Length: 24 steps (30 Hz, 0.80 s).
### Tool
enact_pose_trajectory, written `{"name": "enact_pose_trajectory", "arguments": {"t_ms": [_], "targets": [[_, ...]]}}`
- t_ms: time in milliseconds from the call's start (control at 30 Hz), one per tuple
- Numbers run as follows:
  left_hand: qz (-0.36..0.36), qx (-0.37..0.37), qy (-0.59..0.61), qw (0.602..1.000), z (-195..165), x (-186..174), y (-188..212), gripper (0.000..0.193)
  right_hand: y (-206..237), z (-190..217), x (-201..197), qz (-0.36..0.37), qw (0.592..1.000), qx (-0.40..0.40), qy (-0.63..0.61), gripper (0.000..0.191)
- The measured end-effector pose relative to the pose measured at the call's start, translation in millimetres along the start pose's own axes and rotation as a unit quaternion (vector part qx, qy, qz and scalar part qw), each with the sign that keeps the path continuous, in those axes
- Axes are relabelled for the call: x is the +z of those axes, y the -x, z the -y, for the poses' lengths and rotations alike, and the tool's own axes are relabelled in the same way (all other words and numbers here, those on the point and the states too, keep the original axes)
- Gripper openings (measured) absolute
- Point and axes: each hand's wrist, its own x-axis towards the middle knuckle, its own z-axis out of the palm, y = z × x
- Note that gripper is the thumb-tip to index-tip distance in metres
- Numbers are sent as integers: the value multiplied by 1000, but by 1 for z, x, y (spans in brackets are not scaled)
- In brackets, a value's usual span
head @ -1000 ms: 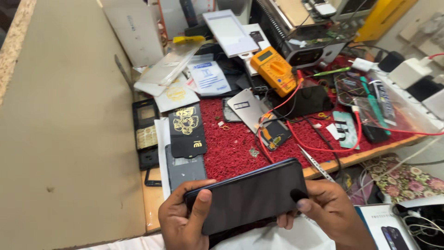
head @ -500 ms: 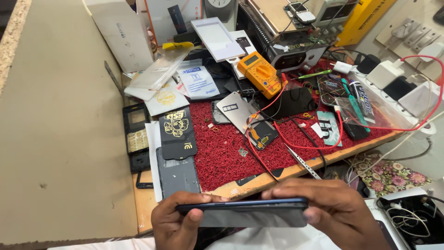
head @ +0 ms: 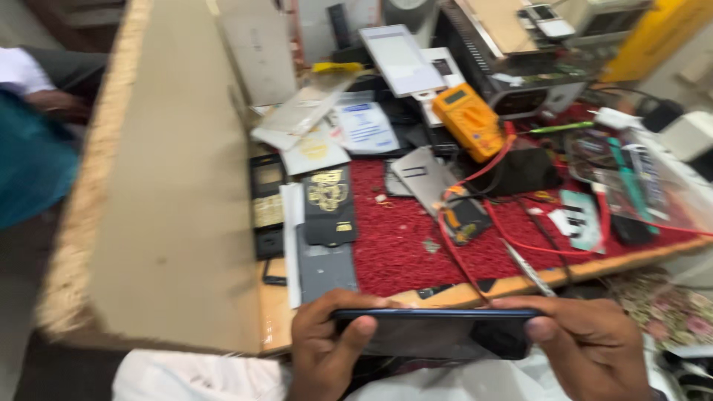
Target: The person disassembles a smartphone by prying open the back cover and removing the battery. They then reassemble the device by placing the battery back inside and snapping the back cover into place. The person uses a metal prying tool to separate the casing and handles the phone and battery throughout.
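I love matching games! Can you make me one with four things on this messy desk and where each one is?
Things:
1. dark phone
2. yellow meter
3. red mat
4. green pen

Places:
A. on the desk under the small parts
B. near the right end of the desk's back, by a white block
C. held at both ends by the left hand and right hand
D. behind the mat, red wires trailing from it

Pairs: 1-C, 2-D, 3-A, 4-B

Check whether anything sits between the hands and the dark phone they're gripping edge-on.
Nothing visible does. The left hand clasps the left end of the dark phone and the right hand clasps its right end, fingers directly on it. The phone is held in front of the red mat, apart from the clutter there.
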Motion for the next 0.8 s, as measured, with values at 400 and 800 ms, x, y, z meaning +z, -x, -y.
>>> {"name": "enact_pose_trajectory", "arguments": {"t_ms": [400, 800], "targets": [[-89, -51, 16, 995, 24, 6, -2, 24, -1, -39, 8, 93, 985, 98, -111, 12], [50, 257, -307, 915, -42, 38, -67, 43, -63, 71, -3, 81, 950, -73, 293, 25]]}}
